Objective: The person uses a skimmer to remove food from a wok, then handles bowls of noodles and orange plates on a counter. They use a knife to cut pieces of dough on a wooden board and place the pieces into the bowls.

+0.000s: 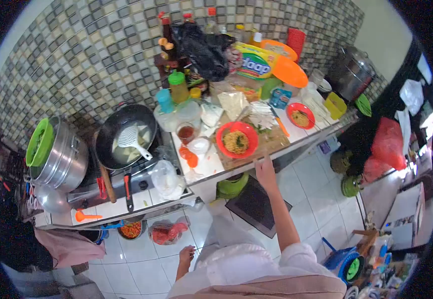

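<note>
Nearest, a brown cloth (271, 288) falls against the person's white shirt (236, 263), and past it the right hand (264, 170) is at the counter's edge (207, 175), just beside a red bowl (248, 130) of noodles (235, 143) on a brown board (272, 144) (I can't tell how its fingers are set; the left hand (187, 254) hangs low, fingers loosely half-curled). Behind and right of that bowl crowd a silvery packet (233, 103), an orange-handled utensil (282, 127) and a second red bowl (306, 108) of noodles. Left of it stand a glass (185, 141) of reddish liquid (185, 132) and, farther along, a black wok (108, 127) holding pale pieces (121, 152) and a white slotted spatula (128, 137).
</note>
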A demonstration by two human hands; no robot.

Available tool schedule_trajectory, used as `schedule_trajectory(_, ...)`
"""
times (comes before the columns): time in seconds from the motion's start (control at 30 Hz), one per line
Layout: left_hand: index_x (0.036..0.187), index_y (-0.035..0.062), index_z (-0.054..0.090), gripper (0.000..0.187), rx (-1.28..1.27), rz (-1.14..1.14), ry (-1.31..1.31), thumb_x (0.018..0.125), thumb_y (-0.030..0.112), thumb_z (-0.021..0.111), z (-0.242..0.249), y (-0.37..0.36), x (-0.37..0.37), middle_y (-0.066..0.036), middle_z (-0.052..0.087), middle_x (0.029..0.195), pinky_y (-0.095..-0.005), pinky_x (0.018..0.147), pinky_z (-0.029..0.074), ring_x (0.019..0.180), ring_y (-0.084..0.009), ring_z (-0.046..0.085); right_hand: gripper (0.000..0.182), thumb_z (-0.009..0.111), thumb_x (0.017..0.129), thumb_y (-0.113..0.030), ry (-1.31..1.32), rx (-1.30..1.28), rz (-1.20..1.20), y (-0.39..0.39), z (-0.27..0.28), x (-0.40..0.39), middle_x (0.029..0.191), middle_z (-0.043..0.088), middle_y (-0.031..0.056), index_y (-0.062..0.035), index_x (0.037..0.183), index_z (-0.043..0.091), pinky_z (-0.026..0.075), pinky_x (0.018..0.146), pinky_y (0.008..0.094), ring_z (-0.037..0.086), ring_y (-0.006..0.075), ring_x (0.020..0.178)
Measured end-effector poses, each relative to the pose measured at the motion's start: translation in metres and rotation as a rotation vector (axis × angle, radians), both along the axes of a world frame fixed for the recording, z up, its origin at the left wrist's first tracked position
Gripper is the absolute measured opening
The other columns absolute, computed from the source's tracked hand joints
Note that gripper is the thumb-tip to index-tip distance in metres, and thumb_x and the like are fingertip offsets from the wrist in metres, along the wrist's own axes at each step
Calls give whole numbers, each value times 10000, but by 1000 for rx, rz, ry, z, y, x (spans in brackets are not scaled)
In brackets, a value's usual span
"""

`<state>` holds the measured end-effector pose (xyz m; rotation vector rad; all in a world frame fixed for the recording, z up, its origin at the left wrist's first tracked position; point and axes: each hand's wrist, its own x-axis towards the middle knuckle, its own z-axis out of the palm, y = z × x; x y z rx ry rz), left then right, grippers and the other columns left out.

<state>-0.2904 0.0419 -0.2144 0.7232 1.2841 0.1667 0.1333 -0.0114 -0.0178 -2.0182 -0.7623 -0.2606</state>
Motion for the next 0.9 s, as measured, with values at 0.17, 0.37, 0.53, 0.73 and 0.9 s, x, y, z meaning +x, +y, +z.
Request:
schedule_trajectory(0.17, 712, 35, 568, 292, 39, -70, -54, 811, 304, 510, 18, 15, 21, -42, 554, 649, -169, 384, 311, 502, -68, 447, 361, 448, 852, -307, 519, -151, 132, 19, -30, 72, 635, 510, 64, -37, 1092, 439, 402, 472, 287, 487, 160, 518)
schedule_trajectory(0.37, 835, 40, 611, 236, 104, -289, -62, 804, 238, 485, 80, 31, 116, -29, 602, 753, -198, 555, 400, 642, -80, 506, 245, 450, 853, -220, 774, 223, 383, 33, -52, 89, 586, 480, -4, -51, 1029, 474, 363, 395, 213, 427, 63, 441)
schedule_trajectory(0.53, 917, 63, 621, 222, 205, -672, -117, 787, 204, 509, 78, 38, 221, -35, 610, 779, -208, 650, 419, 711, -97, 533, 261, 430, 854, -159, 752, 191, 471, 23, -26, 111, 579, 481, 5, -37, 1082, 462, 358, 381, 204, 442, 66, 414)
schedule_trajectory(0.73, 788, -19, 611, 350, 202, -833, -166, 832, 315, 512, 154, 3, 374, -51, 591, 716, -219, 609, 440, 639, -105, 548, 258, 425, 835, -109, 789, 198, 443, -43, 29, 165, 582, 494, 20, -34, 1078, 468, 358, 355, 220, 450, 79, 389)
schedule_trajectory(0.9, 884, 6, 561, 324, 196, -864, -440, 868, 308, 445, 186, -15, 480, -43, 575, 718, -215, 597, 438, 632, -98, 534, 281, 419, 824, -66, 924, 222, 269, -130, 69, 229, 591, 493, 22, -57, 1099, 479, 352, 342, 226, 427, 70, 383)
